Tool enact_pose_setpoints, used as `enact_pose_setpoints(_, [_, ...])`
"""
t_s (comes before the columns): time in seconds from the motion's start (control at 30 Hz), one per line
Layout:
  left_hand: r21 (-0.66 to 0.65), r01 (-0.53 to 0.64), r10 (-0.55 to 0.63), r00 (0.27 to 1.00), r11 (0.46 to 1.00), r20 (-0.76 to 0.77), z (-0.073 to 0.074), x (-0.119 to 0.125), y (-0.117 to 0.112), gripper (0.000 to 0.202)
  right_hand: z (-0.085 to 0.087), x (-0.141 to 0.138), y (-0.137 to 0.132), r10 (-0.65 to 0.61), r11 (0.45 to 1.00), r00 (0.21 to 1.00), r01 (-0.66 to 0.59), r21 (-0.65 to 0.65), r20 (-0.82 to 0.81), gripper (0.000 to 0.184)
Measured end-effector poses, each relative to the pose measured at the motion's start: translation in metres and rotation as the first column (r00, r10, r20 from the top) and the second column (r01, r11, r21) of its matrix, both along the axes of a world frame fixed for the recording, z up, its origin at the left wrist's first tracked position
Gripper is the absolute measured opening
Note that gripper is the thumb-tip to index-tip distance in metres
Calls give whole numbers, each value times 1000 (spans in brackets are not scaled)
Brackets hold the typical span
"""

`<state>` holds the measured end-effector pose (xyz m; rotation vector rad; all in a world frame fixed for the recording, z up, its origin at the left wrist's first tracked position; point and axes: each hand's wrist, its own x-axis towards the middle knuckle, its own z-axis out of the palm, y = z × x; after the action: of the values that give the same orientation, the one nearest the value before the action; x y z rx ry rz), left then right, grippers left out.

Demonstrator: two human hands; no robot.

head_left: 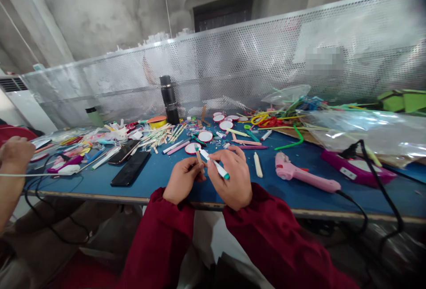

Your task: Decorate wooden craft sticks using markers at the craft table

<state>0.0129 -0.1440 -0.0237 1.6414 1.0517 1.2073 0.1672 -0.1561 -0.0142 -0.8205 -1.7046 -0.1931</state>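
Observation:
Close to the table's front edge, my left hand (182, 180) is closed on a small flat wooden stick (199, 155), which it holds tilted upward. My right hand (233, 177) grips a white marker (218, 167) with a green end, its tip side near the top of the stick. Whether the tip touches the wood I cannot tell. Just beyond my hands lie round white discs with red rims, one of them a disc (205, 136) beside the marker. A pale yellow glue-stick-like rod (258, 164) rests right of my right hand.
A pink glue gun (304, 174) with its cord and a purple power strip (357, 168) lie at the right. Two phones, one a black phone (130, 169), lie left. A black bottle (169, 99) stands behind piled sticks. Another person's hand (16, 151) is at far left.

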Motion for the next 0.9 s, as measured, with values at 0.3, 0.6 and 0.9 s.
enact_pose_setpoints(0.3, [-8, 17, -17, 1000, 1000, 13, 0, 0, 0, 21, 0, 0, -2, 4, 1000, 1000, -4, -8, -6, 4])
enact_pose_setpoints(0.6, [-9, 7, -7, 1000, 1000, 18, 3, 1, -2, 21, 1, 0, -2, 1, 1000, 1000, -1, -17, 1, 4])
enact_pose_setpoints(0.9, [-8, 10, -9, 1000, 1000, 29, 2, 1, -1, 22, 0, 1, -2, 6, 1000, 1000, -6, -8, 5, 3])
